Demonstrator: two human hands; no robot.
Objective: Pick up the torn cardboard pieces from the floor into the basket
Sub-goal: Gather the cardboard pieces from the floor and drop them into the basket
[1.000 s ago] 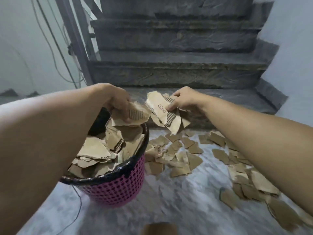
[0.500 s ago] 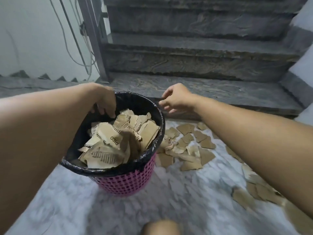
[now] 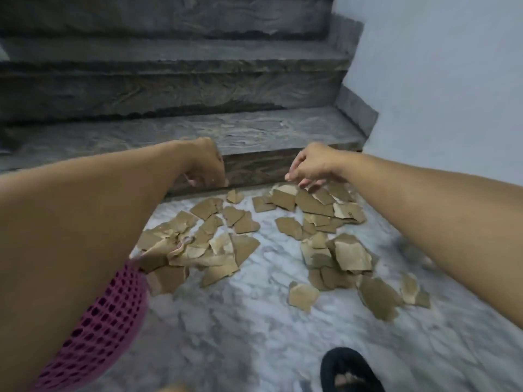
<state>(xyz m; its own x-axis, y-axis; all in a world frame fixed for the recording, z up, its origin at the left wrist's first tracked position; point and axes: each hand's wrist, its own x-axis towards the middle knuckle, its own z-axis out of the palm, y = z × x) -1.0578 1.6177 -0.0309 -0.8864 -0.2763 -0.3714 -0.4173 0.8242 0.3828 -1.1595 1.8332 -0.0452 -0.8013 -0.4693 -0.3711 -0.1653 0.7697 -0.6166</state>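
Torn brown cardboard pieces lie on the marble floor in two heaps, a left heap (image 3: 203,244) and a right heap (image 3: 339,250). The pink mesh basket (image 3: 107,321) stands at the lower left, mostly hidden behind my left forearm. My left hand (image 3: 206,165) hangs above the far end of the left heap, fingers curled downward, with nothing in it. My right hand (image 3: 314,165) reaches down with its fingers apart, and its fingertips touch the farthest pieces (image 3: 285,192) of the right heap beside the bottom step.
Grey stone steps (image 3: 198,131) rise directly behind the pieces. A pale wall (image 3: 438,94) closes the right side. My foot in a black slipper (image 3: 351,369) rests on the marble floor (image 3: 254,321) at the bottom edge.
Both hands let their cardboard pieces drop into the basket, then moved right and down to the pieces on the floor. The view swung right, leaving the basket at the lower left.
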